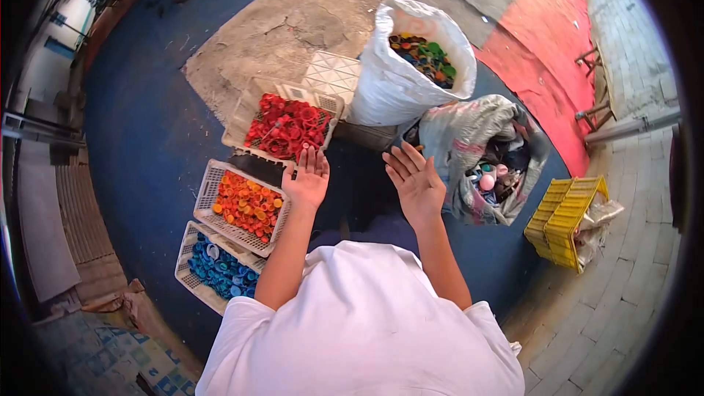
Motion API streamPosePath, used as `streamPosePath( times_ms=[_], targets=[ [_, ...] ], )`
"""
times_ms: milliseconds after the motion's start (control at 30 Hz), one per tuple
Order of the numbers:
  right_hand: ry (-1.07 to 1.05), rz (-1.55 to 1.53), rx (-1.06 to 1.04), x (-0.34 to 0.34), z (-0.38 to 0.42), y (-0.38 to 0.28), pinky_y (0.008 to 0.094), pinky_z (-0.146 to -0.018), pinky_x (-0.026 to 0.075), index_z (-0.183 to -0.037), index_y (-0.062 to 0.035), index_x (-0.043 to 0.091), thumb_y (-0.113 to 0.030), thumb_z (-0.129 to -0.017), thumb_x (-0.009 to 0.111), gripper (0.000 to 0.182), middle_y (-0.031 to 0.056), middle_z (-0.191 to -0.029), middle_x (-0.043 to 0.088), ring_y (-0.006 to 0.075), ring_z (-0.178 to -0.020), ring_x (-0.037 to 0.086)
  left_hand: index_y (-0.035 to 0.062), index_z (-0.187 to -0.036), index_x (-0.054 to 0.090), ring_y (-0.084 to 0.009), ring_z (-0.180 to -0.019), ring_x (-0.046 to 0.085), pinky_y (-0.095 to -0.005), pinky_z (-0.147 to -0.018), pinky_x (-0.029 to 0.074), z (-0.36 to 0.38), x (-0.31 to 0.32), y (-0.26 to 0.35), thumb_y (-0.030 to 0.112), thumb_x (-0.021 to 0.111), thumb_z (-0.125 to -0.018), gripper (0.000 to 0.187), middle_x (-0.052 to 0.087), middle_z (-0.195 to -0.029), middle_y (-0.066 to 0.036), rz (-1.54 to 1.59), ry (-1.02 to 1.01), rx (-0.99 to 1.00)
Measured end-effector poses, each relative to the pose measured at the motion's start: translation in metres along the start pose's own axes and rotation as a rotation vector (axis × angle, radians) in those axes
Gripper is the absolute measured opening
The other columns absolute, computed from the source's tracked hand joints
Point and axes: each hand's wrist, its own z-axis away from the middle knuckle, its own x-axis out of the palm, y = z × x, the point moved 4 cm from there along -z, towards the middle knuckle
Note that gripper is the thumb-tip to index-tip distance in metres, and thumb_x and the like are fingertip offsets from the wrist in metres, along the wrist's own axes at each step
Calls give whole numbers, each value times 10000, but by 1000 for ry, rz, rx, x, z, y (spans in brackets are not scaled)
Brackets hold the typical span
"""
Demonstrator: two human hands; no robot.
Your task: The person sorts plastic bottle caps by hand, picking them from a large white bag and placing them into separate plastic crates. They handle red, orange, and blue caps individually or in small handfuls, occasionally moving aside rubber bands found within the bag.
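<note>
My left hand (pixel 307 180) is palm up with its fingers stretched, holding nothing, just below the crate of red caps (pixel 287 126). My right hand (pixel 416 182) is also open and empty, palm up, beside the grey woven sack (pixel 469 132). Left of my left hand, a white crate holds orange caps (pixel 247 204). Under it stands another crate with blue caps (pixel 220 268). Above my right hand, a tall white sack (pixel 378 73) holds mixed green, orange and dark caps (pixel 425 59). The grey sack's mouth shows dark items and a pink round piece (pixel 486 182).
A yellow crate (pixel 554 221) with plastic bags in it lies by the paved strip at the right. An upturned white crate (pixel 332 75) sits behind the red caps. Red sheeting (pixel 539 44) covers ground at the upper right, near wooden legs (pixel 595 114).
</note>
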Motion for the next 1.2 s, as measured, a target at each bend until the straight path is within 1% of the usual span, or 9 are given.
streamPosePath(
  times_ms=[133, 233, 467, 567, 767, 867, 1067, 1100, 1200],
  targets=[
    [-40, -15, -21, -12, -23, -46, 444, -1098, 402, -1427, 41, 449, -515, -1055, 336, 679, 210, -1410, 528, 364, -1326, 498, 40, -1224, 609, -322, -1209, 589, -481, -1040, 446, -25, 36, -55, 333, 532, -931, 422, 643, -1293, -132, -31, -36, -44],
    [-67, -40, -27, -25, -41, -72, 456, -1120, 381, -1423, 53, 448, -538, -1054, 308, 711, 218, -1414, 524, 373, -1342, 480, 40, -1180, 636, -329, -1202, 593, -480, -1041, 448, -40, 55, -86, 343, 521, -937, 405, 652, -1276, -135, -37, -45, -87],
    [-87, -130, -38, -41, -86, -99, 467, -1132, 369, -1417, 58, 458, -572, -1046, 293, 750, 225, -1422, 517, 381, -1354, 467, 35, -1175, 645, -333, -1184, 600, -479, -1042, 450, -79, 93, -117, 343, 508, -941, 410, 668, -1242, -139, -104, -72, -174],
    [-54, -146, -62, -43, -108, -101, 469, -1129, 373, -1421, 58, 455, -581, -1042, 290, 761, 228, -1410, 528, 386, -1349, 471, 19, -1217, 620, -329, -1212, 582, -465, -1052, 433, -105, 112, -125, 331, 512, -939, 431, 651, -1280, -149, -120, -59, -214],
    [101, -118, -106, -52, -157, -98, 476, -1107, 399, -1340, 54, 517, -526, -1055, 328, 673, 227, -1334, 581, 387, -1289, 527, 17, -1246, 610, -337, -1223, 575, -472, -1073, 426, -164, 150, -135, 342, 463, -966, 453, 640, -1297, -154, -172, -111, -349],
    [208, -102, -123, -64, -180, -95, 475, -1072, 434, -1278, 27, 555, -429, -1050, 416, 529, 214, -1243, 637, 375, -1204, 593, 19, -1278, 596, -347, -1250, 561, -483, -1095, 415, -183, 174, -139, 346, 440, -976, 471, 624, -1324, -156, -169, -159, -435],
    [498, 304, -196, -84, -218, -110, 403, -935, 519, -1180, -3, 605, -246, -1003, 510, 315, 124, -1046, 682, 259, -996, 670, 22, -1329, 567, -365, -1313, 516, -501, -1136, 380, -210, 215, -145, 355, 425, -983, 502, 595, -1372, -159, -176, -219, -571],
    [533, 385, -219, -87, -226, -116, 346, -883, 533, -1135, 9, 638, -185, -984, 568, 256, 113, -1020, 691, 228, -961, 680, 23, -1348, 550, -366, -1337, 490, -505, -1148, 363, -215, 222, -147, 355, 425, -983, 508, 572, -1397, -165, -194, -220, -573],
    [569, 848, -285, -87, -250, -133, 304, -854, 525, -1097, 21, 665, -144, -966, 612, 218, 108, -1009, 702, 209, -940, 687, 28, -1411, 485, -366, -1411, 402, -512, -1186, 306, -217, 236, -152, 357, 428, -984, 542, 485, -1477, -186, -240, -222, -585]
  ],
)
